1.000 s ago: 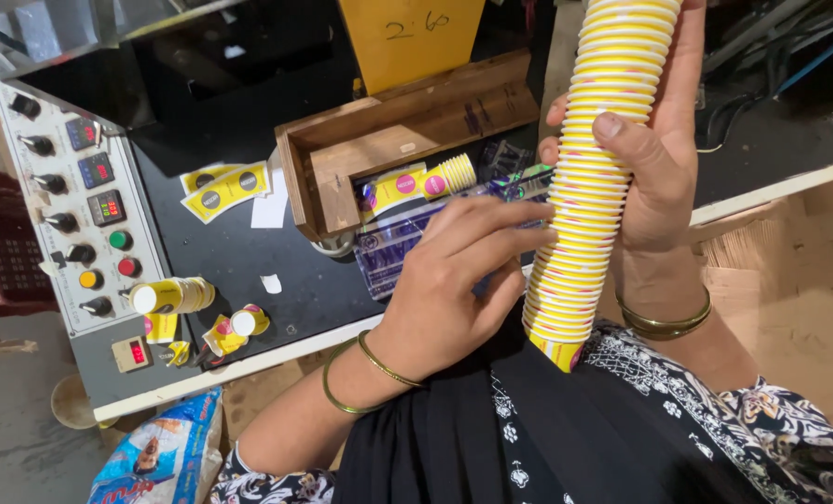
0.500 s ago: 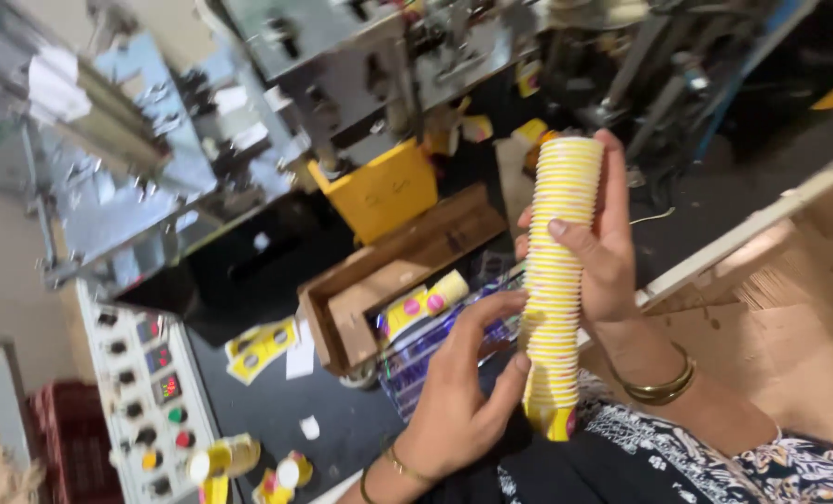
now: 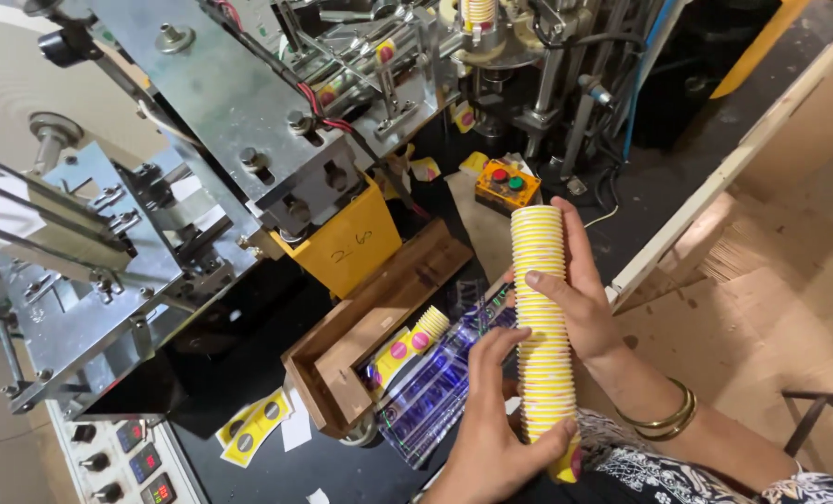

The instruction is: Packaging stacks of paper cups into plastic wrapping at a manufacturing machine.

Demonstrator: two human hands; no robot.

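A tall stack of yellow-and-white paper cups [image 3: 543, 322] stands nearly upright in front of me. My right hand [image 3: 575, 299] wraps around its upper half, thumb across the front. My left hand [image 3: 496, 420] grips the lower end, thumb near the bottom cup. Both wrists wear gold bangles. Just left of the stack, a short row of yellow cups with pink dots [image 3: 407, 345] lies in a wooden tray [image 3: 342, 369]. A clear printed plastic sleeve [image 3: 440, 383] lies on the black table beside the tray.
A metal cup-making machine [image 3: 249, 121] fills the upper left, with a yellow bin [image 3: 347, 247] under it. A small box with red and green buttons [image 3: 507, 184] sits behind the stack. A control panel [image 3: 123, 457] is at lower left. Cardboard sheets [image 3: 771, 280] lie to the right.
The view has tilted up from the table to the machine. The cup stack has come down and nearer, with my left hand now gripping its bottom end.
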